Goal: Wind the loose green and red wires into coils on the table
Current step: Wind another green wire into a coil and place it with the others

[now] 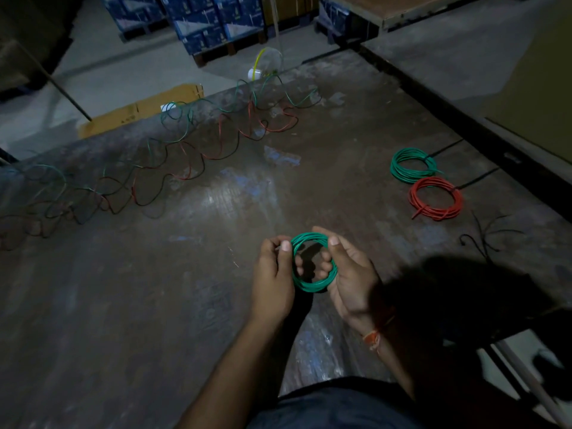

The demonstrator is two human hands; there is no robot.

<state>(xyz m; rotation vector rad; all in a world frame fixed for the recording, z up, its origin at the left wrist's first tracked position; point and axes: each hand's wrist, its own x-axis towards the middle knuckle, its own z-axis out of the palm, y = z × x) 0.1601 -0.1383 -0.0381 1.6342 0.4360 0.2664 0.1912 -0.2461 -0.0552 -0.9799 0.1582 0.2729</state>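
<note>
While both hands close on it from opposite sides, the small green coil (313,262) hangs just above the counter (154,305), close in front of the person, its ring standing roughly upright and facing the camera. The left hand (274,278) pinches the coil's left rim between thumb and curled fingers; the right hand (349,274) wraps the right rim, thumb over the top and fingers showing through the ring's hollow. Neither grip is slack, and each has hold of nothing but this coil. No free tail of wire is plain to see leaving it, so whether winding is finished or an end needs tucking cannot be told. Well apart, toward the far right of the counter, a finished green coil (413,165) and a finished red coil (436,198) lie flat, just beside one another. That pair lies forward and to the right of the hands, so the right hand is the nearer one for setting this coil beside them. Far off to the left and ahead, the loose green and red wires (192,150) sprawl in tangled loops across the counter, awaiting winding.
</note>
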